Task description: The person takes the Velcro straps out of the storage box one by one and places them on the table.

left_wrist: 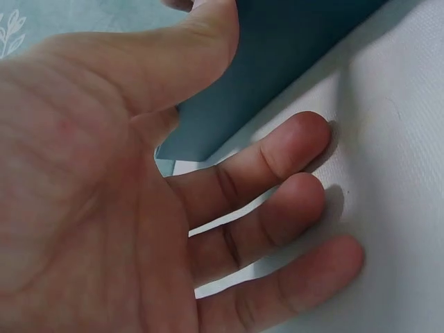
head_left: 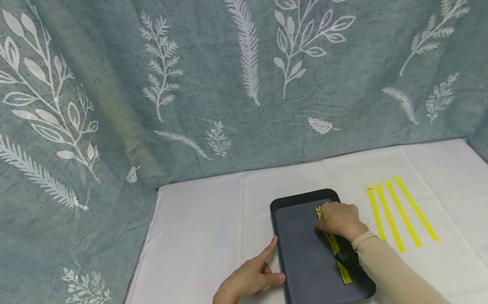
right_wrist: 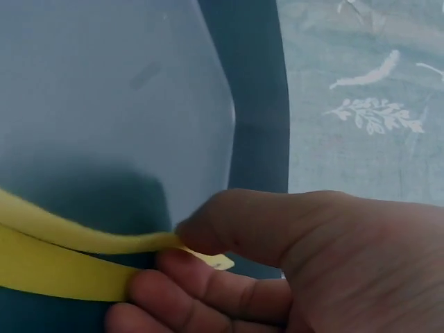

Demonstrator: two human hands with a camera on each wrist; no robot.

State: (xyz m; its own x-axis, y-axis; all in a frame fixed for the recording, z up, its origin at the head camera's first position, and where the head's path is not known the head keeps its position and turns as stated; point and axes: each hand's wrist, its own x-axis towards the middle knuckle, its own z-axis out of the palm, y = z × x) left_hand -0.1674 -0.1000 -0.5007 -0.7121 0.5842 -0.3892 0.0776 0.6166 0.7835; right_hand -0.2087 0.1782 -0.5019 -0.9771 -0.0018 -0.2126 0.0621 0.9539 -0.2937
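Note:
A dark grey tray (head_left: 304,265) lies lengthwise on the white table. Inside, along its right side, is a yellow zipper (head_left: 345,275), partly covered by my right hand (head_left: 340,219). That hand pinches the zipper's far end between thumb and fingers; in the right wrist view two yellow bands of tape (right_wrist: 62,267) run left from the fingertips. My left hand (head_left: 248,277) is at the tray's left side, index finger and thumb spread against the wall. The left wrist view shows its other fingers (left_wrist: 291,149) loosely extended over the cloth, holding nothing.
Several yellow zippers (head_left: 402,212) lie side by side on the white tablecloth (head_left: 207,222), right of the tray. A grey-green curtain with white leaf prints (head_left: 211,71) hangs behind the table and along both sides.

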